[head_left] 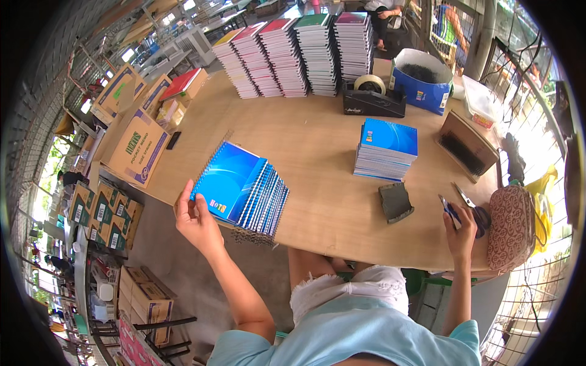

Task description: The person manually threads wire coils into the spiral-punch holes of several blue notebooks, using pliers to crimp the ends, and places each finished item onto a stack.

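My left hand (200, 226) pinches the lower left corner of a blue spiral notebook (229, 178), the topmost in a leaning stack at the table's near left edge. The wire coils of the notebooks below (264, 204) fan out to the right. My right hand (462, 235) is closed around a small blue-handled tool (450, 210) with a metal tip; its exact kind is hard to make out. Right beside that hand lie scissors (479, 213) with dark handles. A dark grey block (395, 202) rests to the left of the tool, nearest a neat stack of blue notebooks (389, 146).
Tall stacks of notebooks (314, 61) line the far edge. A tape dispenser (373, 100), a blue box of dark coils (421, 82), a brown open box (467, 145) and a patterned pouch (510, 229) stand to the right. Cartons (137, 149) sit at the left.
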The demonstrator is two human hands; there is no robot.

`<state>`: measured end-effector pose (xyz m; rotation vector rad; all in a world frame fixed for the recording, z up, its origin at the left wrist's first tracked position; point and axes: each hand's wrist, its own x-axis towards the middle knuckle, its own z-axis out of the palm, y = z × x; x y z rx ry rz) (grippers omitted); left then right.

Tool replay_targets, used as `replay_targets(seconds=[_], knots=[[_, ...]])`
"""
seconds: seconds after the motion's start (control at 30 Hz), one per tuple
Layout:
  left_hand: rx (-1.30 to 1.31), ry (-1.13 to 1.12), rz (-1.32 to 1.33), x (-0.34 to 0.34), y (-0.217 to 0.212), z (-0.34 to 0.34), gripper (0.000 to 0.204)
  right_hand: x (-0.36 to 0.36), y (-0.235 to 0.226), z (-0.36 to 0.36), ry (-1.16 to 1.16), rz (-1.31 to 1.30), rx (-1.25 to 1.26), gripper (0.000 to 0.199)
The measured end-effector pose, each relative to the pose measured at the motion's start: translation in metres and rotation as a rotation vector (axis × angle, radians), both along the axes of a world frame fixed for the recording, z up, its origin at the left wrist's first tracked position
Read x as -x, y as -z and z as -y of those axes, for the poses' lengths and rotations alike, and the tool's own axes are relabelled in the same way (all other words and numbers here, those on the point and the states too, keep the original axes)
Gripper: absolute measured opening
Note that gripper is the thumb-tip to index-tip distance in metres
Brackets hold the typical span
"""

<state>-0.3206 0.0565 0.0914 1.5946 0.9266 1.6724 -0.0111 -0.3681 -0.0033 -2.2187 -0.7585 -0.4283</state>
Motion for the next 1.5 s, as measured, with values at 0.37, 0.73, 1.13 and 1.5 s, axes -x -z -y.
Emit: replay_targets(seconds=[0.37, 0.73, 1.13, 1.5], knots=[[-0.050, -0.046, -0.466, 0.023, 0.013, 0.010, 0.032, -0.003, 0.044, 0.009, 0.040, 0.113, 0.204, 0.042], [-0.105, 0.747, -0.198, -0.146, -0.005, 0.126, 0.049, 0.027, 0.009, -0.075, -0.314, 0.002, 0.270, 0.055], [0.252, 0.868, -0.775, -0.356, 0.066, 0.001, 0.029, -0.104, 0.003, -0.034, -0.003, 0.092, 0.198, 0.029], [0.104, 0.837, -0.179, -0.229, 0.028, 0.071, 0.040, -0.179, 0.017, -0.035, 0.169, 0.635, 0.357, 0.023]])
